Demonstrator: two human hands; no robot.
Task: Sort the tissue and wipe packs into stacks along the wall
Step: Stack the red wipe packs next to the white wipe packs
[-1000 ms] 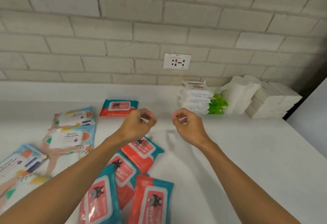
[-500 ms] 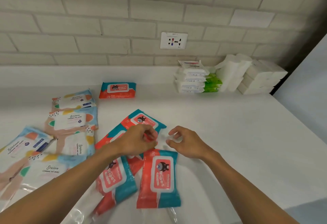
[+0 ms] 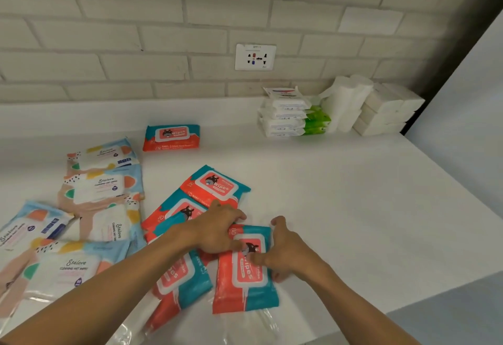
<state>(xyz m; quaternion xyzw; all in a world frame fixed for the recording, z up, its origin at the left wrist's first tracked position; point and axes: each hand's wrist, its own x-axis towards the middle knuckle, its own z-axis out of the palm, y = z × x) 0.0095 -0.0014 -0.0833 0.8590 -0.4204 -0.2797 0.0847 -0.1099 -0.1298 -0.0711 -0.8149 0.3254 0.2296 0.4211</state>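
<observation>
1. Wipes pack (image 3: 242,290), red-and-teal, lies flat at the near edge of the desk (image 3: 353,208), on the right end of the loose pile and well apart from the wall.
2. Right hand (image 3: 290,253): thumb on the label, fingers (image 3: 276,225) round the pack's right edge, holding it.
3. Left hand (image 3: 217,231): curled down over the pack's top-left corner. The tips are hidden, but it reads as a grip too.
4. Step, my read: picking up one red-and-teal pack to go on the lone pack (image 3: 171,137) by the wall.
5. Next move needs a lift clear of the neighbour pack (image 3: 179,279) touching its left side. The pack looks soft, so support both ends, then set it square on the lone one.
6. Red-and-teal count: five visible. One is at the wall and four are in the pile, held one included. Overlap may hide more.
7. Pastel packs (image 3: 100,186): at least five, fanned and overlapping on the left. The frame edge cuts them, so no exact count.
8. Already at the wall, on the right:
   - White wipe stack (image 3: 285,113), four or five high.
   - Green packs (image 3: 317,121) just behind it, number unclear.
   - Leaning white tissue packs (image 3: 348,99), about two.
   - Tissue bricks (image 3: 386,110), three layers.
9. Wall socket (image 3: 255,57) sits above the gap between the lone pack and the stacks.
</observation>
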